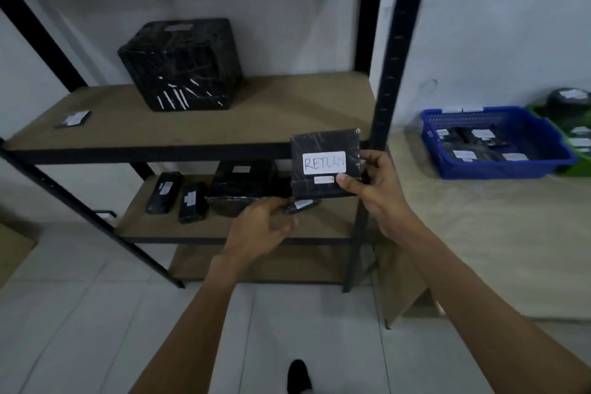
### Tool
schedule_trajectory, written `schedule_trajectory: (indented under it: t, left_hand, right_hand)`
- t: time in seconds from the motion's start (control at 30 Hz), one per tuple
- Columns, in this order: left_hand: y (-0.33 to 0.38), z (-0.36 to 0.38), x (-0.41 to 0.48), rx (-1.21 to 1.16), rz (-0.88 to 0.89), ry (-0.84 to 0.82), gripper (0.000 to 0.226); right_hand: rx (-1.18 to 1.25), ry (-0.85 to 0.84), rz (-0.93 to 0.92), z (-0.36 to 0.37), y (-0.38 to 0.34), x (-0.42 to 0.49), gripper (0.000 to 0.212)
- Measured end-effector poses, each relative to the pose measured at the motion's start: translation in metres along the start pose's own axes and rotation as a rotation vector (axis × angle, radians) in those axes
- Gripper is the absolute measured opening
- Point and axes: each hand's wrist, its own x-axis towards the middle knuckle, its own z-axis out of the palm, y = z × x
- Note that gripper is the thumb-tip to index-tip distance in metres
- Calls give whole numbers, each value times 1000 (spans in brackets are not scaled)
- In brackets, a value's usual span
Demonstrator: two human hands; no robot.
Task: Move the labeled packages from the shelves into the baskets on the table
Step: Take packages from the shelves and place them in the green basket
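My right hand (375,189) grips a black wrapped package (323,144) with a white label reading RETURN, held up in front of the shelf unit. My left hand (267,224) holds a smaller black package (302,205) with a white label, just below it. A big black box (182,64) and a flat labelled package (73,119) sit on the upper shelf (256,118). Several labelled black packages (193,201) lie on the lower shelf (319,224). A blue basket (540,137) with several packages stands on the table (479,233) at right, a green basket (575,150) beside it.
Black shelf posts (393,51) stand between the shelf and the table. A cardboard piece (399,291) leans at the table's near corner. White tiled floor (80,313) lies below, with my dark shoe (299,376) at the bottom edge.
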Motion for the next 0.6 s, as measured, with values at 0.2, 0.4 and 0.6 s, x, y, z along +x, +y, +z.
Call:
schedule_trajectory:
  t: [0.2,0.4,0.6]
  left_hand:
    - [61,33,-94,-214,-102,-110,44]
    - [109,61,-158,-292,-100,-134,38]
    - [153,90,-194,-374,-17,-197,36]
  right_hand:
    - [91,57,65,-75,-11,-112,51]
    - [153,117,129,-135,-23,-205,44]
    - [169,287,109,-184,-21,-272,47]
